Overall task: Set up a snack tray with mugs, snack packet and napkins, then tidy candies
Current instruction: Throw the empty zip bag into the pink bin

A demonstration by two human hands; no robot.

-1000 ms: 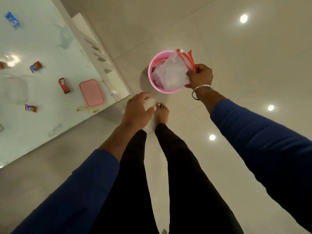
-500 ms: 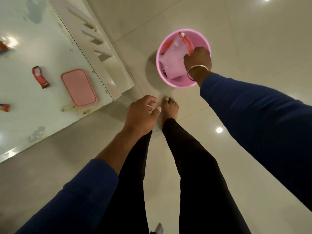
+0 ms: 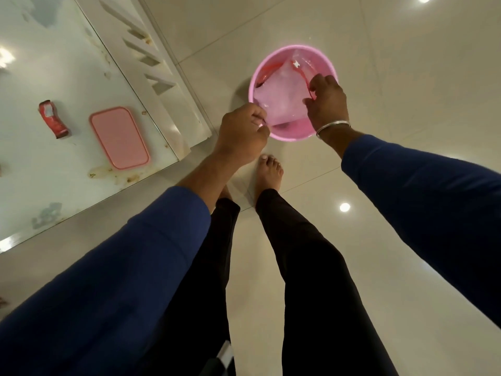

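While I stand barefoot on the pale tiled floor [image 3: 406,77], the glass tabletop [image 3: 40,104] lies at my far left. On it: a crumpled red candy wrapper [image 3: 53,119], and just right of that, apart from it, a flat pink lid [image 3: 119,137] with rounded corners. Brownish stains run along the table's near edge. The white table frame [image 3: 151,66] borders the glass on its right.

Moving right: my left hand [image 3: 242,131], blue sleeve pushed up the forearm, is at the near-left rim of the pink bucket [image 3: 328,63]. Its fingers are curled, pinching the lower left edge of the clear plastic bag [image 3: 282,96]. Whether they also touch the rim, I cannot tell.

The bucket stands on the floor, just ahead of my toes. The bag sits inside it, partly upright, its red zip strip [image 3: 303,77] along the right side. Something red lies behind the bag at the bucket's left wall; I cannot identify it.

Right again: my right hand [image 3: 326,101], silver bangle [image 3: 333,126] on the wrist, is over the bucket's right side. Its fingers are curled, pinching the bag at the red strip.

Ceiling lights reflect as bright spots on the floor at far right.
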